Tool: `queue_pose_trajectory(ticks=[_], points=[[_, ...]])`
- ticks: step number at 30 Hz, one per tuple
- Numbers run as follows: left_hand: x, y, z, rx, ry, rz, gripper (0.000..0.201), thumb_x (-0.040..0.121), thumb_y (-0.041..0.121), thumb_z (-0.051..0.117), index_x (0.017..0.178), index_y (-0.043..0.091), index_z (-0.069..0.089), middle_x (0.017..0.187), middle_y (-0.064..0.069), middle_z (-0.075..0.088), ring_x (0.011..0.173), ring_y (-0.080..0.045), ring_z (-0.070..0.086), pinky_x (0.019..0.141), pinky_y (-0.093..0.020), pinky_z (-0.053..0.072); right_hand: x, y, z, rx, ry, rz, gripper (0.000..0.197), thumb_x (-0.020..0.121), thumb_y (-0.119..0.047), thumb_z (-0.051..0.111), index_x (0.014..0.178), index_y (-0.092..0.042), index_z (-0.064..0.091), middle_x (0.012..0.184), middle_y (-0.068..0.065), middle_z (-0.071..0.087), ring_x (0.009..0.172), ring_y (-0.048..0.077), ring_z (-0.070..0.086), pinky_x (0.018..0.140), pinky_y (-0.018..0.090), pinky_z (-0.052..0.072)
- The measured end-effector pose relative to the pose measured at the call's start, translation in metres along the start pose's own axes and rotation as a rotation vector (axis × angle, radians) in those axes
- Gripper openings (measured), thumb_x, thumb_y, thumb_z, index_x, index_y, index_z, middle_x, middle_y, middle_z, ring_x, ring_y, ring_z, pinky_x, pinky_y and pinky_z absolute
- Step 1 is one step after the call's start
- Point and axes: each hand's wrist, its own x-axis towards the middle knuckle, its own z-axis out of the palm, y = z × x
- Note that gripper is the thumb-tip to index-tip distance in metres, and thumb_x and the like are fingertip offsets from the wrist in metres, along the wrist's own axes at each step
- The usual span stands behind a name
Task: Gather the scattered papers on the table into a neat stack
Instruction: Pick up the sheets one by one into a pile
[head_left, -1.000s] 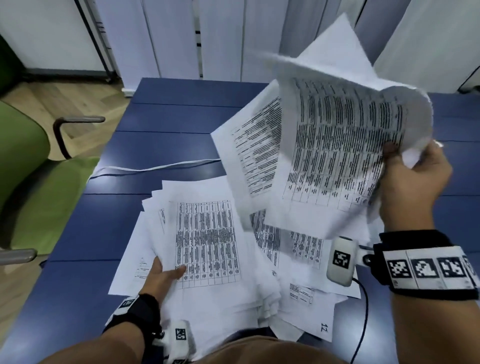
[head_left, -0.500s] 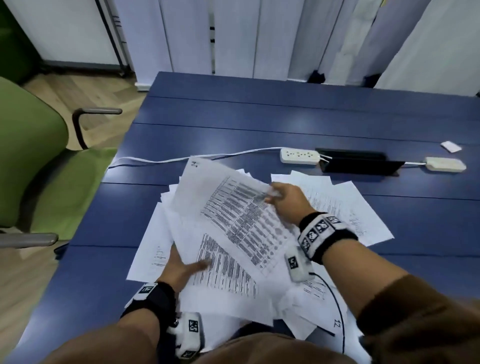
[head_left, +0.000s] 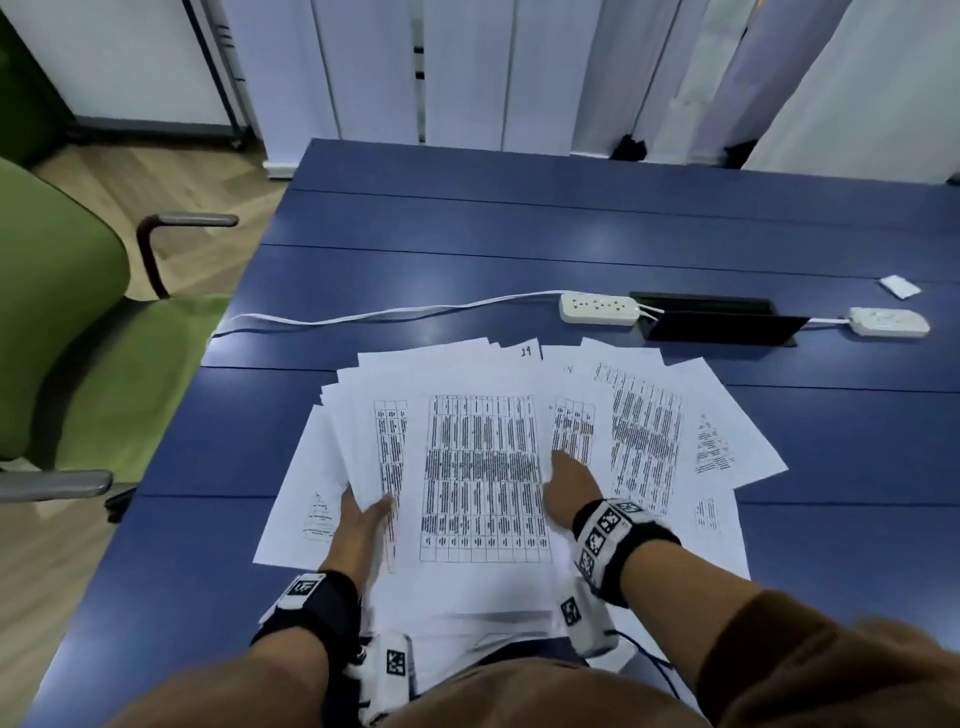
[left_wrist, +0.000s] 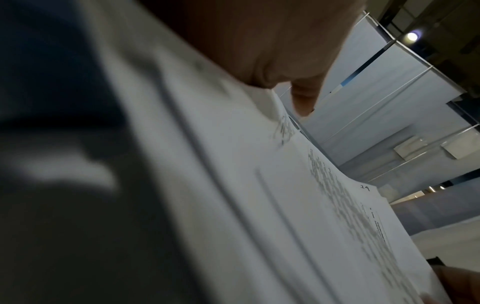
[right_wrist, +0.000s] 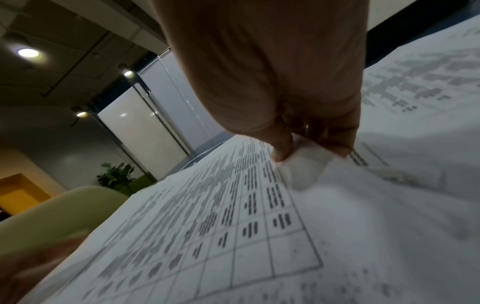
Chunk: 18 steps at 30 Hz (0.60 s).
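Head view shows the table (head_left: 467, 249), blue, with the papers (head_left: 644, 431) fanned across its near half, many sheets overlapping at odd angles and the nearest edges hanging towards the lap. On top lies one squared sheet, the top sheet (head_left: 483, 467), between the two hands. The left hand (head_left: 363, 525) lies at its left edge with fingers fairly straight, reaching forward over the sheets below. The right hand (head_left: 569, 491) is at its right edge; in the right wrist view its thumb and fingertips (right_wrist: 283, 152) pinch up a small fold of paper.

To do this step well, I judge both hands should press inward from the two sides at once, palms upright, so the fan closes under the top sheet rather than buckling. The sheets beyond the right fingers, splayed farthest out, likely need sweeping in first. Once gathered, tapping the long edge on the table would square the lot; loose paper slides easily, so light pressure suits.

Hard to make out: the left wrist view is mostly blur, showing only a thumb (left_wrist: 303, 98) over a paper edge, so I cannot tell whether the left fingers grip anything beneath. How many sheets lie underneath is hidden, and the near edge of the pile is cut off by the forearms.
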Motion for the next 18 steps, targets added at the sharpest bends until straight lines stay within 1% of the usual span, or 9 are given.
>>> queue_pose_trajectory(ticks=[2,4,7,9,11,13,15,16,18], points=[[-0.002,-0.001,0.0,0.043,-0.041,0.016,0.109,0.067,0.044,0.081,0.152,0.024,0.016,0.15,0.004,0.039,0.136,-0.018,0.042,0.116,-0.044,0.028,-0.001,-0.001,0.005,-0.019,-0.019,-0.023,0.042,0.098,-0.012,0.045,0.139,-0.005,0.036,0.143,0.013,0.041,0.129,0.028,0.045,0.104,0.034,0.039],[0.0,-0.005,-0.004,0.21,0.001,0.048,0.118,0.058,0.044,0.091,0.149,0.025,0.02,0.147,0.003,0.044,0.133,-0.021,0.045,0.113,-0.047,0.033,0.001,0.004,0.005,0.002,-0.083,-0.028,0.056,0.096,-0.033,0.052,0.144,-0.011,0.033,0.148,0.013,0.035,0.134,0.03,0.039,0.11,0.04,0.036],[0.006,-0.01,-0.009,0.25,0.001,0.045,0.101,0.07,0.009,0.086,0.148,0.017,0.022,0.145,-0.005,0.045,0.133,-0.026,0.044,0.113,-0.047,0.033,0.004,0.016,-0.011,0.085,0.108,0.085,0.066,0.084,-0.063,0.055,0.135,-0.024,0.045,0.136,0.011,0.043,0.127,0.032,0.042,0.102,0.05,0.04],[0.007,-0.011,-0.008,0.214,-0.03,0.025,0.094,0.075,-0.004,0.078,0.148,0.017,0.022,0.146,-0.006,0.045,0.134,-0.027,0.043,0.114,-0.048,0.031,0.005,0.027,-0.024,0.059,0.252,0.259,0.073,0.081,-0.062,0.06,0.136,-0.017,0.04,0.136,0.014,0.04,0.128,0.034,0.037,0.102,0.049,0.037],[0.008,-0.011,-0.008,0.197,-0.024,0.008,0.09,0.079,-0.011,0.07,0.149,0.016,0.02,0.145,-0.006,0.045,0.133,-0.027,0.043,0.114,-0.048,0.03,0.009,0.033,-0.028,0.078,0.236,0.358,0.083,0.079,-0.055,0.068,0.136,-0.006,0.034,0.14,0.018,0.038,0.13,0.036,0.037,0.104,0.045,0.036],[0.008,-0.011,-0.008,0.183,-0.021,0.001,0.089,0.081,-0.013,0.067,0.149,0.017,0.019,0.144,-0.004,0.044,0.132,-0.026,0.043,0.114,-0.047,0.029,0.012,0.028,-0.028,0.287,0.167,0.34,0.086,0.077,-0.042,0.076,0.137,-0.001,0.029,0.138,0.019,0.042,0.127,0.035,0.044,0.102,0.04,0.041],[0.008,-0.01,-0.009,0.178,-0.037,-0.002,0.088,0.081,-0.011,0.068,0.149,0.02,0.021,0.145,-0.003,0.045,0.134,-0.025,0.042,0.115,-0.046,0.028,0.013,0.025,-0.026,0.479,0.087,0.322,0.082,0.079,-0.031,0.077,0.137,0.002,0.029,0.126,0.017,0.049,0.115,0.031,0.052,0.09,0.033,0.045],[0.007,-0.009,-0.009,0.166,-0.055,-0.009,0.085,0.082,-0.011,0.067,0.148,0.02,0.024,0.143,-0.002,0.047,0.133,-0.025,0.043,0.114,-0.044,0.028,0.014,0.024,-0.027,0.51,0.075,0.315,0.075,0.082,-0.029,0.075,0.135,0.004,0.033,0.118,0.015,0.051,0.109,0.029,0.053,0.086,0.03,0.045],[0.003,-0.008,-0.013,0.11,-0.076,-0.027,0.075,0.083,-0.015,0.061,0.144,0.018,0.031,0.137,-0.003,0.053,0.13,-0.025,0.046,0.112,-0.042,0.029,0.015,0.029,-0.03,0.531,0.139,0.268,0.056,0.087,-0.025,0.07,0.126,0.007,0.047,0.11,0.011,0.053,0.105,0.026,0.055,0.092,0.034,0.047]])
